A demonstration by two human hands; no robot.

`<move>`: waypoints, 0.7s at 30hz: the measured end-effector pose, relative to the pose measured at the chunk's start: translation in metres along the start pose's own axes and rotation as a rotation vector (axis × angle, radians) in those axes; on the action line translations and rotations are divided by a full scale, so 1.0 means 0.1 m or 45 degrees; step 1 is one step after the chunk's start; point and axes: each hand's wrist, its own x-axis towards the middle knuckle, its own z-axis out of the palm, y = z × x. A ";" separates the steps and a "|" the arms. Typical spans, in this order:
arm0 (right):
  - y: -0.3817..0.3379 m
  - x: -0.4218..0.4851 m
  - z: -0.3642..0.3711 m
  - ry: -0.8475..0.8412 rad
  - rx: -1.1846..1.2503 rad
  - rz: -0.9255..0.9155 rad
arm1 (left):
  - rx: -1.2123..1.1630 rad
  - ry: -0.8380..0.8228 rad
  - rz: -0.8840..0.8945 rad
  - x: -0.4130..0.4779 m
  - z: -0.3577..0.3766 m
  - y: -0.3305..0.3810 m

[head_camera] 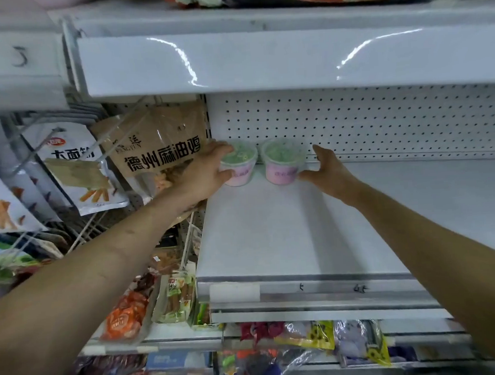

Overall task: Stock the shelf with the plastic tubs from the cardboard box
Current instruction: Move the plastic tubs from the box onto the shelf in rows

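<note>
Reaching deep onto the white shelf with both arms. Gripping the left tub with the left hand: fingers curled over the far left edge of the green lid, thumb hooked across the pink front, tub caught between them. Standing upright on the shelf at the very back, close against the pegboard. Just beside it, in the same back row and also upright, the right tub. Flanking that one with the right hand: fingers fairly straight and loosely spread, index raised near the rim, thumb tip low against the tub's right wall, or so it looks; hard to be sure of contact from here. Off to the left, a brown bag just behind the left hand, and snack packets hanging from wire hooks.
</note>
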 end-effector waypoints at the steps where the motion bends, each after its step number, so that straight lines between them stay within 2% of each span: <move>1: 0.01 -0.08 0.00 0.022 -0.076 -0.010 | 0.028 0.047 0.044 -0.04 0.02 0.04; 5: 0.05 -0.39 0.03 0.150 -0.283 -0.054 | 0.138 0.170 0.300 -0.19 0.19 0.31; 11: 0.17 -1.08 -0.09 0.356 -0.607 -0.056 | 0.251 0.048 0.542 -0.21 0.64 1.03; 21: 0.90 -2.64 -0.65 0.643 -0.903 0.359 | 0.297 -0.111 0.876 -0.47 1.47 2.50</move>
